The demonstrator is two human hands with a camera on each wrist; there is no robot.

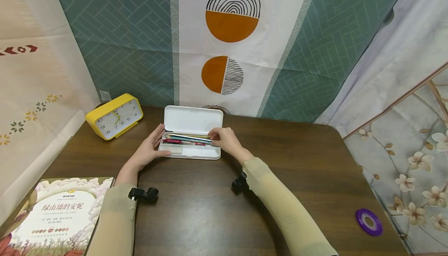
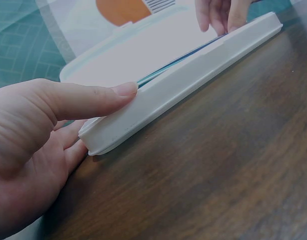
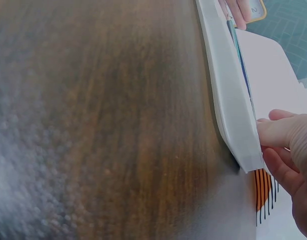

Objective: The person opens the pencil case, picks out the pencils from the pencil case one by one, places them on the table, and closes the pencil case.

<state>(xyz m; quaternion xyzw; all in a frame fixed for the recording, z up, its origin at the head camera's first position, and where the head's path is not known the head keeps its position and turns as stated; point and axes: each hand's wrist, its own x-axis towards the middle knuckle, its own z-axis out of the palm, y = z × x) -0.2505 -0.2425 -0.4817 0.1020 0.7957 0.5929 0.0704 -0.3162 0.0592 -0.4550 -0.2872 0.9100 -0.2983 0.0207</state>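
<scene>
1. White pencil case (image 1: 212, 153): slightly left of frame centre, flat on brown worktop (image 1: 196, 213); lid (image 1: 193, 119) up along its back edge.
2. Left hand (image 1: 148, 149): at case's left end. Fingers stretched along the side, thumb laid on front rim (left wrist view agrees). Touching, fingers not curled.
3. Right hand (image 1: 226, 140): at case's right end, thumb and bent fingers grasping right ends of the pencils (image 1: 190, 137). Exact count in the grasp: can't tell.
4. Pencils lie lengthwise in the back part of the case, dark red pen (image 1: 172, 141) in front of them at left. Pale block (image 1: 175, 149) in front-left section, near left thumb.
5. Yellow clock (image 1: 118, 117): upper left of worktop, near wall cloth (image 1: 140, 49).
6. Book (image 1: 57, 217): lower left corner, flat, pale cover, partly beside left sleeve (image 1: 113, 217).
7. Purple ring (image 1: 378, 227): lower right, near worktop edge, well apart from case.
8. Black wrist mounts (image 1: 147, 195) on both sleeves.
</scene>
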